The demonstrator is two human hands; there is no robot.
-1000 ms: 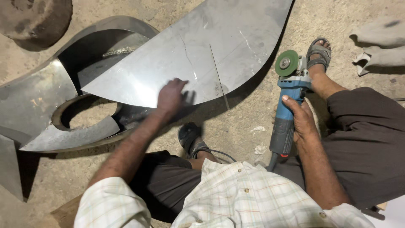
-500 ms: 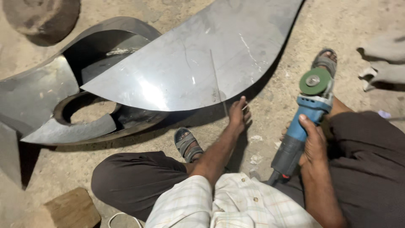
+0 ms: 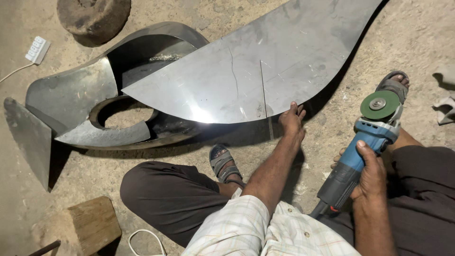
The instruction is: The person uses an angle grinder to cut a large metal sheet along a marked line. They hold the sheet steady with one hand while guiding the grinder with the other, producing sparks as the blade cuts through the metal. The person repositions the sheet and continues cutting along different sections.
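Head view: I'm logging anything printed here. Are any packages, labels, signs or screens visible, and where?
No packages, signs or screens.
Angle grinder, in the right hand: a small red patch low on its grey handle, perhaps a label, too small to tell.

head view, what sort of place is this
Probably a small metalworking shop, worked on the floor: a large cut steel sheet on dusty ground, a blue angle grinder in the right hand, curved offcuts beside it.
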